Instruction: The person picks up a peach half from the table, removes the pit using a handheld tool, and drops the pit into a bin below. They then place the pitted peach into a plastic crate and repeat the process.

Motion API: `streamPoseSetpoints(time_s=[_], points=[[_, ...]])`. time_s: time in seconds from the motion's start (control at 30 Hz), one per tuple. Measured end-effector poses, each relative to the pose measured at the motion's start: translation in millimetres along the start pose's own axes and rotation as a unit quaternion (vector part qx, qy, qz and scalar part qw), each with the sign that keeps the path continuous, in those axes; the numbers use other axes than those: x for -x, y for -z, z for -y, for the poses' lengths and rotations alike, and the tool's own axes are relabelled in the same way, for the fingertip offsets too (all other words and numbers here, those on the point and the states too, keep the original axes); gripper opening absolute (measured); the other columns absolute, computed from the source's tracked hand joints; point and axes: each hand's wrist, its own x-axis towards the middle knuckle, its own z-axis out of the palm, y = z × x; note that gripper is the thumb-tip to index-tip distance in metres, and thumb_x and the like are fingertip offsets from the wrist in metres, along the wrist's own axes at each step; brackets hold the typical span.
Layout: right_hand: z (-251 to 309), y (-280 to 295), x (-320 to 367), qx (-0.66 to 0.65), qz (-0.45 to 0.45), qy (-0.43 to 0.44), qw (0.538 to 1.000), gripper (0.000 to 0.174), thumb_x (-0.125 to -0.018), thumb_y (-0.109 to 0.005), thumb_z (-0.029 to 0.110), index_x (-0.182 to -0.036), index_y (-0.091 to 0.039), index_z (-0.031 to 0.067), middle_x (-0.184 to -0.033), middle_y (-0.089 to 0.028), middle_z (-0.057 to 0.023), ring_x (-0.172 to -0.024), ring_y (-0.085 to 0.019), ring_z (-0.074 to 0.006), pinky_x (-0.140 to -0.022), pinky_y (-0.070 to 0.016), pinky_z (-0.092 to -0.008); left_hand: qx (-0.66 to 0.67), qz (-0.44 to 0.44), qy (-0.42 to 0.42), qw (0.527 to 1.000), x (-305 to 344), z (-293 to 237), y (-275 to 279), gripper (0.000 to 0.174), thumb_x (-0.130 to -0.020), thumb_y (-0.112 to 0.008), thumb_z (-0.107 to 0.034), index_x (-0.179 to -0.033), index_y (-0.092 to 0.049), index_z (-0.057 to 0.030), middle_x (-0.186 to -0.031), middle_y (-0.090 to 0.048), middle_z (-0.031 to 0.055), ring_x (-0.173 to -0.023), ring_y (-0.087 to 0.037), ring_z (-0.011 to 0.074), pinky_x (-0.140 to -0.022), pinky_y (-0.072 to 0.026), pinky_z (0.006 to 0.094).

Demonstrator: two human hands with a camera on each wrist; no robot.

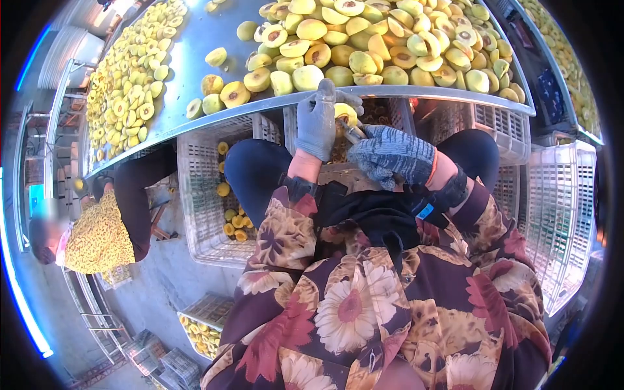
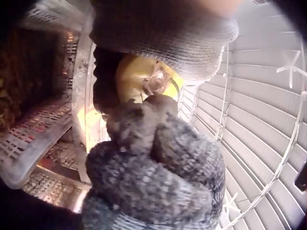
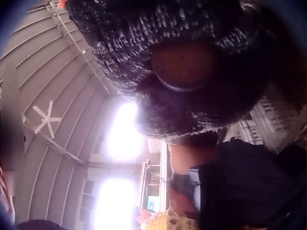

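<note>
right hand (image 1: 393, 156): fingers curled round a metal tool (image 1: 353, 134), its tip at the fruit (image 1: 346, 114). left hand (image 1: 316, 127): clamped on that fruit, just beside the table (image 1: 188, 68). crate (image 1: 195, 159) below holds fruit pieces (image 1: 238, 221). cut halves (image 1: 390, 49) heaped on the table. another person (image 1: 101, 231) farther left.

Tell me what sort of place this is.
Probably a fruit-processing workshop: halved yellow fruits lie heaped on a long metal table, plastic crates stand at its edge, and the gloved left hand holds a cut fruit while the gloved right hand grips a tool.
</note>
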Motion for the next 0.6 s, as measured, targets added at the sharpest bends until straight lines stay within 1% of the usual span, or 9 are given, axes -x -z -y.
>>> streamPoseSetpoints(time_s=[0.03, 0.1, 0.13, 0.17, 0.27, 0.4, 0.5, 0.53, 0.6], points=[[-18, 6, -1, 0.061, 0.004, 0.118, 0.991, 0.015, -0.091, -0.053, 0.010, -0.104, -0.058, 0.0035, -0.072, -0.058, -0.0018, -0.055, -0.056, -0.0095, -0.045, -0.0444, -0.0227, 0.021, -0.004, -0.009, 1.000, 1, 2, -2, 0.062, -0.097, -0.042, -0.048, -0.078, -0.064, 0.0069, -0.075, -0.066, 0.0167, -0.060, -0.064, 0.0207, -0.052, -0.0558, 0.0303], [-14, 9, 0, -0.059, 0.032, 0.121, 0.990, 0.018, -0.091, -0.054, 0.011, -0.107, -0.059, 0.0026, -0.073, -0.058, -0.0029, -0.054, -0.056, -0.0095, -0.044, -0.0438, -0.0227, 0.064, -0.011, -0.029, 0.997, 2, 4, -5, 0.059, -0.097, -0.044, -0.047, -0.081, -0.063, 0.0065, -0.076, -0.066, 0.0175, -0.060, -0.065, 0.0222, -0.052, -0.0562, 0.0309], [-9, 12, 5, -0.237, 0.055, 0.000, 0.970, 0.019, -0.092, -0.054, 0.011, -0.108, -0.059, 0.0021, -0.073, -0.059, -0.0034, -0.053, -0.055, -0.0096, -0.043, -0.0435, -0.0228, 0.074, -0.024, -0.029, 0.997, 2, 5, -8, 0.059, -0.096, -0.044, -0.049, -0.083, -0.062, 0.0060, -0.076, -0.066, 0.0177, -0.061, -0.065, 0.0233, -0.052, -0.0564, 0.0317], [-1, 12, 9, -0.404, 0.076, -0.121, 0.904, 0.021, -0.092, -0.054, 0.012, -0.109, -0.059, 0.0017, -0.074, -0.059, -0.0040, -0.052, -0.055, -0.0098, -0.042, -0.0432, -0.0228, 0.085, -0.038, -0.029, 0.995, 3, 4, -12, 0.060, -0.096, -0.044, -0.051, -0.085, -0.062, 0.0055, -0.076, -0.065, 0.0179, -0.061, -0.065, 0.0245, -0.051, -0.0565, 0.0326], [3, 7, 12, -0.407, 0.022, -0.150, 0.901, 0.019, -0.089, -0.062, 0.020, -0.098, -0.059, 0.0040, -0.067, -0.053, 0.0016, -0.047, -0.047, -0.0058, -0.040, -0.0375, -0.0197, 0.159, -0.071, 0.007, 0.985, 1, 8, -20, 0.062, -0.093, -0.043, -0.056, -0.092, -0.058, 0.0039, -0.079, -0.065, 0.0181, -0.061, -0.066, 0.0278, -0.051, -0.0569, 0.0348], [3, 6, 16, -0.404, 0.053, -0.124, 0.905, 0.020, -0.088, -0.063, 0.021, -0.098, -0.058, 0.0040, -0.067, -0.053, 0.0022, -0.047, -0.046, -0.0048, -0.040, -0.0369, -0.0185, 0.255, -0.099, 0.069, 0.959, -4, 14, -26, 0.067, -0.090, -0.042, -0.064, -0.102, -0.053, 0.0015, -0.085, -0.063, 0.0187, -0.061, -0.065, 0.0300, -0.050, -0.0559, 0.0360], [5, 2, 27, -0.371, 0.028, -0.109, 0.922, 0.021, -0.087, -0.064, 0.020, -0.099, -0.057, 0.0049, -0.067, -0.052, 0.0023, -0.048, -0.046, -0.0057, -0.043, -0.0390, -0.0191, 0.267, -0.100, 0.065, 0.956, 1, 6, -27, 0.067, -0.090, -0.040, -0.064, -0.106, -0.051, 0.0003, -0.088, -0.062, 0.0168, -0.070, -0.066, 0.0300, -0.060, -0.0570, 0.0395], [1, 2, 27, -0.267, -0.024, -0.101, 0.958, 0.022, -0.086, -0.064, 0.020, -0.100, -0.056, 0.0044, -0.068, -0.054, 0.0003, -0.051, -0.049, -0.0081, -0.047, -0.0423, -0.0217, 0.265, -0.105, 0.066, 0.956, 4, 1, -28, 0.066, -0.091, -0.040, -0.063, -0.106, -0.051, 0.0003, -0.087, -0.062, 0.0162, -0.072, -0.066, 0.0299, -0.062, -0.0572, 0.0404], [-25, 3, 15, -0.049, -0.123, -0.072, 0.989, 0.025, -0.086, -0.065, 0.019, -0.102, -0.056, 0.0033, -0.070, -0.057, -0.0035, -0.057, -0.054, -0.0128, -0.055, -0.0490, -0.0269, 0.251, -0.120, 0.035, 0.960, 12, -12, -11, 0.050, -0.092, -0.044, -0.046, -0.107, -0.055, 0.0002, -0.090, -0.063, 0.0140, -0.078, -0.065, 0.0255, -0.066, -0.0556, 0.0353]])
